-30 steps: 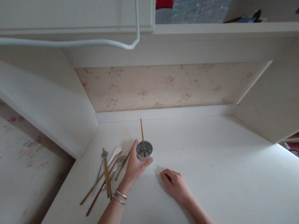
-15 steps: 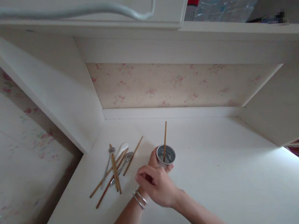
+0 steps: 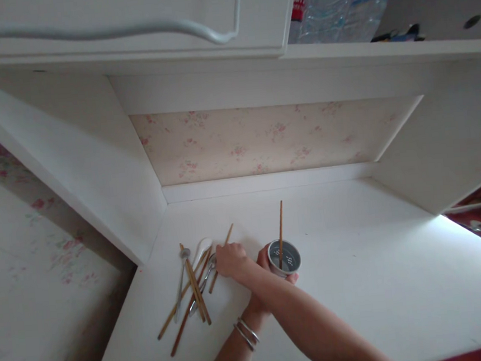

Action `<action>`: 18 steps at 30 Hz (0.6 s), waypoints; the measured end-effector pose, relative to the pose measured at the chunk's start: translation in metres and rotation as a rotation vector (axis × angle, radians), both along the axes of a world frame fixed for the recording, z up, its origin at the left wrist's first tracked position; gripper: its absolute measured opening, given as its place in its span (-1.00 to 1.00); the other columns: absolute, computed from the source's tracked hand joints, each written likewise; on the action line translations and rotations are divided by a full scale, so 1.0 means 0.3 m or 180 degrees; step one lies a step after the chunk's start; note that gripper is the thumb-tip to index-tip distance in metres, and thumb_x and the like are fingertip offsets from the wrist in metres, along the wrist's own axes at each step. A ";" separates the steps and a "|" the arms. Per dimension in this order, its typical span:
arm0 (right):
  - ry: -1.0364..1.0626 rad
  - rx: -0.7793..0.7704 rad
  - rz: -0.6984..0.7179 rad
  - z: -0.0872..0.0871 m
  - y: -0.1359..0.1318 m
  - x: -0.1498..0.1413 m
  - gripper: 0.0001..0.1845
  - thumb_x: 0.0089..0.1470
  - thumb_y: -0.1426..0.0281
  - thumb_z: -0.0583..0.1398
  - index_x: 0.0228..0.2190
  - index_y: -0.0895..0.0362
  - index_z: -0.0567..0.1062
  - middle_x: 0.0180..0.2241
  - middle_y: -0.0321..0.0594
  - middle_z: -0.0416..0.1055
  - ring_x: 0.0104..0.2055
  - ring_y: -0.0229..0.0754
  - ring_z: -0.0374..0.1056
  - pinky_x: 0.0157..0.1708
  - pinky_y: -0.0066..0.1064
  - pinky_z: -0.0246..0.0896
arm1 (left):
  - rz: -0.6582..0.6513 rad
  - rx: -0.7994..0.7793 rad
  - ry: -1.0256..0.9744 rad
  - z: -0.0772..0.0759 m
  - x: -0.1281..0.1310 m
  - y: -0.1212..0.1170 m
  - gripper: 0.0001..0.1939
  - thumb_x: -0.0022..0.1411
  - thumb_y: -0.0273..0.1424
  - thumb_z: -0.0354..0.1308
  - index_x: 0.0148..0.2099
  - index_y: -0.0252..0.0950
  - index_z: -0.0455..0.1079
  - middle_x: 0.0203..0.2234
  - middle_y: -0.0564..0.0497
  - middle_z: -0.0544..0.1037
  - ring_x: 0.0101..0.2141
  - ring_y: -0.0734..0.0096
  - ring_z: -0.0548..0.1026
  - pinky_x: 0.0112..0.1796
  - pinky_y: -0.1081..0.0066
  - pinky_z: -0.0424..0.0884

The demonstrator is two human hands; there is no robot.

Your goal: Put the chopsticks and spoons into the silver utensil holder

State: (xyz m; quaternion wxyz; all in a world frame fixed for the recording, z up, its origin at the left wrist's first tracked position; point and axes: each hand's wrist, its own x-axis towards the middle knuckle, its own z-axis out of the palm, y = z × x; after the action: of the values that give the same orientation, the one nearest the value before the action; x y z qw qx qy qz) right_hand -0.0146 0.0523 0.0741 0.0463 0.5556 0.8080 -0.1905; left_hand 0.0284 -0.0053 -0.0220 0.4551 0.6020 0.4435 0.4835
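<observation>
My left hand (image 3: 264, 257) is wrapped round a grey metal holder (image 3: 291, 272) with small holes in its bottom. One wooden chopstick (image 3: 281, 227) stands in it, leaning slightly. Crossing over my left forearm, my right hand (image 3: 233, 258) is closed at the middle of a loose chopstick (image 3: 229, 234) on the white tabletop; its fingertips are partly hidden. Beside it lies a pile with several more chopsticks (image 3: 181, 343), a white spoon (image 3: 202, 248) and metal spoons (image 3: 185, 254), one of whose bowls is close to my right fingers.
The white tabletop (image 3: 351, 294) lies between side panels, below a cupboard with a long handle (image 3: 126, 30). Plastic bottles (image 3: 330, 4) stand on an open shelf at the upper right. Flowered wallpaper (image 3: 254, 145) covers the back wall.
My right hand has moved from above my left wrist over to the loose chopstick on the left. My left hand still grips the holder. The camera view has shifted somewhat.
</observation>
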 end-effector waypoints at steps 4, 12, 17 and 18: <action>-0.0082 -0.0156 -0.0128 -0.022 0.008 0.006 -0.73 0.21 0.40 0.18 -0.06 0.24 0.45 -0.08 0.07 0.48 -0.06 0.06 0.46 -0.15 -0.09 0.40 | -0.0126 0.0071 -0.0019 0.006 0.000 -0.006 -0.18 -0.07 -0.32 0.38 0.22 -0.10 0.13 0.12 -0.24 0.37 0.11 -0.20 0.35 0.12 -0.03 0.17; 0.0127 -0.0058 -0.0256 0.003 0.008 0.036 -0.71 0.21 0.37 0.22 -0.06 0.25 0.44 -0.06 0.02 0.45 -0.08 -0.01 0.44 -0.14 -0.15 0.40 | -0.0044 0.0158 -0.0062 0.008 -0.005 -0.005 -0.19 -0.08 -0.33 0.40 0.21 -0.13 0.15 0.14 -0.22 0.34 0.17 -0.13 0.27 0.18 -0.01 0.11; 0.0581 0.0378 -0.0318 0.071 -0.044 0.101 -0.74 0.15 0.55 0.13 -0.10 0.22 0.41 -0.21 0.07 0.55 -0.14 0.03 0.51 -0.24 -0.27 0.36 | -0.0212 -0.0041 -0.0132 0.035 -0.020 -0.014 -0.25 -0.07 -0.32 0.40 0.17 -0.11 0.22 0.02 -0.17 0.45 0.18 -0.13 0.27 0.20 -0.03 0.11; 0.0863 0.0448 -0.0318 0.086 -0.063 0.121 -0.74 0.17 0.53 0.11 -0.08 0.18 0.37 -0.21 -0.01 0.55 -0.18 -0.03 0.52 -0.25 -0.32 0.36 | -0.0261 -0.0126 -0.0153 0.041 -0.021 -0.017 -0.26 -0.06 -0.30 0.39 0.18 -0.11 0.23 0.00 -0.15 0.46 0.15 -0.12 0.31 0.19 -0.03 0.14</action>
State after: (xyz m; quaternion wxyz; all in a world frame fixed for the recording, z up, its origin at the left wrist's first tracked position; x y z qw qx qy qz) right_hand 0.0217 0.0332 0.0999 -0.1116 0.5661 0.7896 -0.2088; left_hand 0.0221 -0.0104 -0.0096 0.4969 0.5987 0.4168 0.4699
